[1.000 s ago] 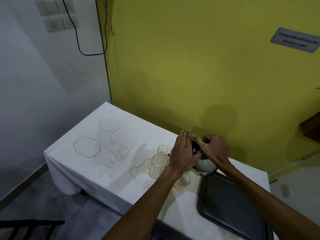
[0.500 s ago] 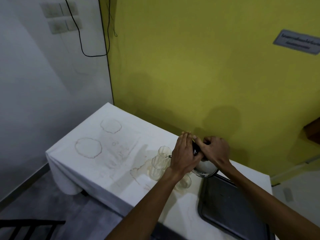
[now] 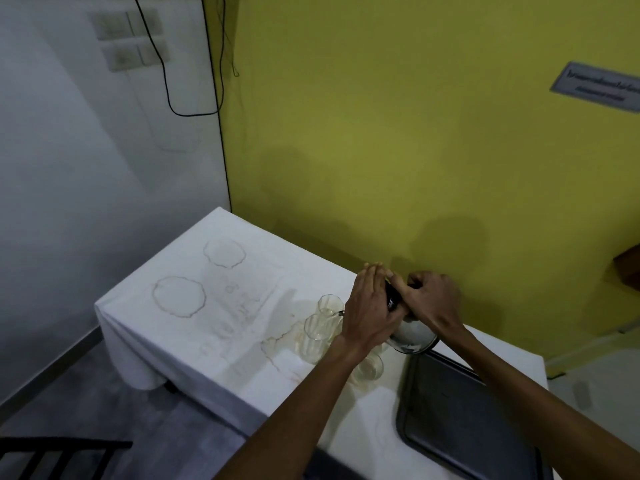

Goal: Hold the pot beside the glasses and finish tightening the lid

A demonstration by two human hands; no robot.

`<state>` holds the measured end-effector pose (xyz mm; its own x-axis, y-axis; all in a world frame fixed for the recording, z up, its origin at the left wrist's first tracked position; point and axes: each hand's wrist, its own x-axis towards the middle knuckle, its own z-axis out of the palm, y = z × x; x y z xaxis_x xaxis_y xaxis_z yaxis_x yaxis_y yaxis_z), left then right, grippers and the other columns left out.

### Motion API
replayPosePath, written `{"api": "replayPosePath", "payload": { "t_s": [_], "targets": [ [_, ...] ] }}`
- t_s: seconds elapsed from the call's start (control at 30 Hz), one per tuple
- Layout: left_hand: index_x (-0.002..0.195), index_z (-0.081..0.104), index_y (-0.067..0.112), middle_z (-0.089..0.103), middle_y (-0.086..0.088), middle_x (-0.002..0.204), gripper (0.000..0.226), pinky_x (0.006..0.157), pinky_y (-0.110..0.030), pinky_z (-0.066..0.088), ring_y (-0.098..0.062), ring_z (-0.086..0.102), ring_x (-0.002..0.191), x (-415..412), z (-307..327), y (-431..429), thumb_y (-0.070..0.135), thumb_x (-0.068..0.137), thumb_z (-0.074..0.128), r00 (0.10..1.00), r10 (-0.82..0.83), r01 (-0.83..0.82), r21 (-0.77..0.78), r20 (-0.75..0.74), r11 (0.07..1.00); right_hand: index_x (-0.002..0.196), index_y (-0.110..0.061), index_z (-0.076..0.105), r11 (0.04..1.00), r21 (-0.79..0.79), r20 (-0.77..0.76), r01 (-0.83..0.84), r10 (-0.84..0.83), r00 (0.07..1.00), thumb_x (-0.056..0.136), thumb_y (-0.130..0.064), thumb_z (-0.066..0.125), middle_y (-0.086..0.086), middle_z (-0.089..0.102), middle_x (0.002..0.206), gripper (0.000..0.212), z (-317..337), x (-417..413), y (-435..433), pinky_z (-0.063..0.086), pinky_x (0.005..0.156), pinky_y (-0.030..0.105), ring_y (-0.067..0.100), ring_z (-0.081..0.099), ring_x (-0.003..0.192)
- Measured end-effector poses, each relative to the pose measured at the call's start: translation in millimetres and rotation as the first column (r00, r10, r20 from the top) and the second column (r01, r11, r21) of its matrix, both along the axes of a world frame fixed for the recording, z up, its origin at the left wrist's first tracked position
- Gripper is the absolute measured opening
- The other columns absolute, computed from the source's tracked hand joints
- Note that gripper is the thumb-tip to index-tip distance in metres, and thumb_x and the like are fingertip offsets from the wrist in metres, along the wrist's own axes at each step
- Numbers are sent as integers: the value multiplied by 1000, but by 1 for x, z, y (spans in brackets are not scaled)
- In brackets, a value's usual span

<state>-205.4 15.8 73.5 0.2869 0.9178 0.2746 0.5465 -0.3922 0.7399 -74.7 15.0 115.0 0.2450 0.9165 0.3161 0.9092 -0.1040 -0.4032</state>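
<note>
Barely anything has moved since the earlier frames; both hands are kept on the steel kettle, tilted over the glasses. Pouring looks barely started, since no liquid can be made out in the glasses. Right hand is curled round the black handle on top, and left hand is laid flat with straight fingers against the lid, by the tray.

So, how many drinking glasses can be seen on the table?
3. One glass stands farthest back, left of the left hand; a second glass stands just in front of it; a third glass shows below the left wrist. The hands may hide more.
</note>
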Motion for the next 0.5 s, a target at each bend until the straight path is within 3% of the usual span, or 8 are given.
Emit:
{"api": "replayPosePath", "payload": {
  "t_s": [0.13, 0.37, 0.5],
  "targets": [
    [145, 42, -2, 41, -19, 155, 66, 125, -39, 20, -32, 29, 149, 2, -1, 0, 38, 94, 57, 1000, 12, -12, 4, 12, 1000, 44, -9, 46, 1000, 2, 40, 6, -6, 999, 84, -68, 54, 5, 48, 35, 72, 1, 1, 1, 25, 42, 21, 9, 39, 32],
    [144, 42, -1, 42, -18, 154, 67, 124, -39, 23, -32, 30, 148, 6, -3, 1, 40, 94, 56, 999, 30, -30, -5, 18, 1000, 49, -3, 52, 1000, 4, 39, -9, 8, 999, 84, -68, 54, 11, 55, 40, 74, -1, 7, 5, 45, 46, 32, 21, 57, 39],
    [147, 39, -1, 40, -17, 156, 70, 125, -39, 20, -31, 28, 150, 9, -3, 2, 43, 94, 55, 999, 35, -35, -16, 22, 999, 48, -3, 52, 1000, 5, 67, -19, 19, 998, 83, -71, 50, 11, 53, 40, 76, 0, 9, 7, 43, 46, 29, 21, 51, 36]
  ]
}}
